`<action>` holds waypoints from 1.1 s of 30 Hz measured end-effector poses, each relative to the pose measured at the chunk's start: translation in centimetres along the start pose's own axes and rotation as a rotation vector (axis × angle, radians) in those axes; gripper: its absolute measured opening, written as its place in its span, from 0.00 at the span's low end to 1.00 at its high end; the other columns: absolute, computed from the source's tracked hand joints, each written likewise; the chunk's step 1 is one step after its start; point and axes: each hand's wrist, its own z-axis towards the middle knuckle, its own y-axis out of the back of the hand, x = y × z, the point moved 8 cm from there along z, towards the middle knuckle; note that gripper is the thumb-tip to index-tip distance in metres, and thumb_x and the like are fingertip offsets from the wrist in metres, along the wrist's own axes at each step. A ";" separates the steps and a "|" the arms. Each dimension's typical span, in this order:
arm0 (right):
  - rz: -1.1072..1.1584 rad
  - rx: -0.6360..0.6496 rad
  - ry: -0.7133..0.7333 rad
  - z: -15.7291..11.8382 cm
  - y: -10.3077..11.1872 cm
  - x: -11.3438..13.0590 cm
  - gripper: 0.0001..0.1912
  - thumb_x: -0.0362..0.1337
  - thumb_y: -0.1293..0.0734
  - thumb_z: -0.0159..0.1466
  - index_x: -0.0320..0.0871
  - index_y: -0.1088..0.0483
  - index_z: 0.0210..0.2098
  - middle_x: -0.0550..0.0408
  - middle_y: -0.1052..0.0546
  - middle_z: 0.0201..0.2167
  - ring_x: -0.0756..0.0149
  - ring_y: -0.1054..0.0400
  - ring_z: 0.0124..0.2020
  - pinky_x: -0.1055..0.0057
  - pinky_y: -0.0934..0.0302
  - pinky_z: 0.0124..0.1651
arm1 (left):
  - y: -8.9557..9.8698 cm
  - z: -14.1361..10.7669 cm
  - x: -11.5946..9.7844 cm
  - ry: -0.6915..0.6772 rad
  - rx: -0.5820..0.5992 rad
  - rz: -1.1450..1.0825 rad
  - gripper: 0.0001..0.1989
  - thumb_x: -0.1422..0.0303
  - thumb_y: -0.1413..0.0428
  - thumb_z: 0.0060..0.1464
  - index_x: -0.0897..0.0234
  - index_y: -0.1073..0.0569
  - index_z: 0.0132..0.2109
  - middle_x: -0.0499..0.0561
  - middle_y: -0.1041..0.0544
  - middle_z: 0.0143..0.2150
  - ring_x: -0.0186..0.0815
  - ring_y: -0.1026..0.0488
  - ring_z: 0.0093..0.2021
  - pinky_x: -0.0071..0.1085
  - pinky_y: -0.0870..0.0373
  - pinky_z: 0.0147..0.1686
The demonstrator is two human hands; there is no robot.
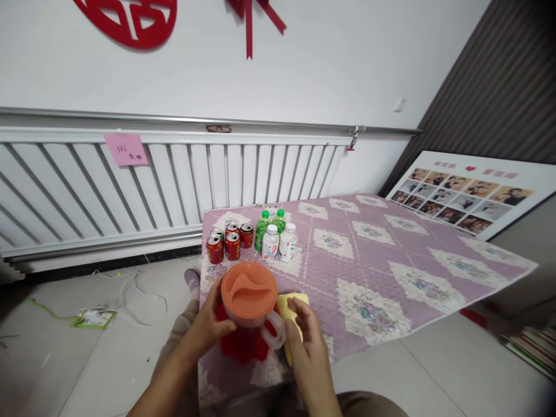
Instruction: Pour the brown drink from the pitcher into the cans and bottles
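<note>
A clear plastic pitcher (249, 322) with an orange lid (249, 289) stands near the table's front left corner, over a red scalloped-edged item (245, 347). My left hand (212, 321) is curved around the pitcher's left side, with the thumb in front. On the other side, my right hand (307, 341) is beside the pitcher's handle (274, 331), its fingers bent and apart. Folded yellow cloth (292, 302) lies just behind and partly under the right hand, which hides some of it. Whether the right fingers touch the cloth cannot be made out.
Behind the pitcher stand several red cans (232, 247), two white bottles (270, 243) and two green-capped bottles (263, 229). A floral cloth covers the table (330, 272). A white radiator (256, 174) runs along the wall; a photo board (469, 191) leans at right.
</note>
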 end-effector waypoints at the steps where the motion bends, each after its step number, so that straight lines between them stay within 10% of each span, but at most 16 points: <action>1: 0.094 0.031 -0.064 -0.3 -0.2 -1.0 0.26 0.58 0.40 0.69 0.48 0.32 0.56 0.43 0.24 0.57 0.53 0.29 0.58 0.55 0.33 0.58 | 0.3 0.2 0.3 0.011 -0.002 -0.029 0.63 0.35 0.34 0.38 0.62 0.46 0.73 0.65 0.42 0.74 0.60 0.47 0.74 0.51 0.45 0.71; 10: 0.361 0.154 -0.191 -2.0 -3.7 -2.7 0.26 0.64 0.36 0.63 0.48 0.22 0.37 0.55 0.24 0.27 0.60 0.29 0.32 0.65 0.30 0.38 | 0.8 2.1 1.4 0.073 0.055 0.089 0.38 0.44 0.38 0.53 0.56 0.32 0.66 0.56 0.30 0.68 0.55 0.39 0.71 0.55 0.46 0.72; 23: 0.463 0.028 -0.202 -1.0 -4.8 -4.5 0.29 0.64 0.33 0.60 0.45 0.33 0.23 0.60 0.38 0.21 0.68 0.46 0.25 0.72 0.45 0.28 | 2.1 3.1 4.9 0.137 0.165 0.014 0.55 0.36 0.34 0.38 0.59 0.33 0.68 0.61 0.36 0.72 0.63 0.42 0.71 0.55 0.42 0.70; 33: 0.489 0.024 -0.183 3.2 -3.3 -0.5 0.26 0.60 0.33 0.61 0.45 0.35 0.22 0.62 0.38 0.20 0.70 0.48 0.23 0.73 0.46 0.25 | 1.0 4.0 -0.2 0.041 -0.003 -0.024 0.50 0.39 0.34 0.43 0.59 0.32 0.68 0.61 0.36 0.72 0.60 0.41 0.72 0.48 0.36 0.68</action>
